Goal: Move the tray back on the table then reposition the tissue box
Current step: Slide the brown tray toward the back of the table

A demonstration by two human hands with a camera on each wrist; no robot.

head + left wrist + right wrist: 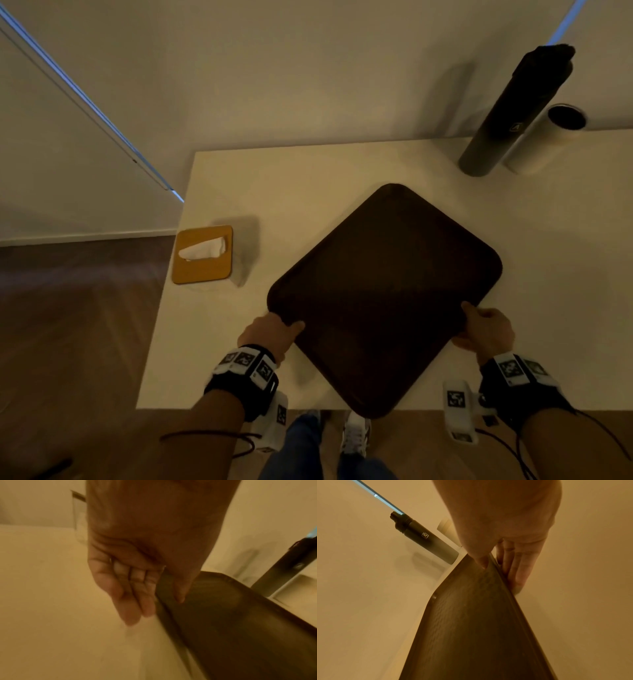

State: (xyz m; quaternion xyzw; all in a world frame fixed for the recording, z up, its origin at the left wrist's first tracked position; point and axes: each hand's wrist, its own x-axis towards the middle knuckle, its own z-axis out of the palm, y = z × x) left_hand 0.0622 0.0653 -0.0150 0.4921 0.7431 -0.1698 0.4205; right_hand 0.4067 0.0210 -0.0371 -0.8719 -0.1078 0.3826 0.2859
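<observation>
A dark brown tray (383, 294) lies turned like a diamond on the white table (308, 171), its near corner hanging over the front edge. My left hand (274, 330) pinches the tray's left rim (223, 615), thumb on top and fingers (137, 599) underneath. My right hand (483, 325) pinches the right rim (471, 615) the same way, thumb on top, fingers (517, 568) below the edge. A tissue box (203, 253) with a yellow wooden lid and a white tissue poking out stands at the table's left edge, apart from the tray.
A tall dark bottle (513, 113) and a white cylinder (544, 137) stand at the table's back right, near the wall; the bottle (426, 539) also shows in the right wrist view. Wooden floor lies to the left and in front. My legs are below the table's front edge.
</observation>
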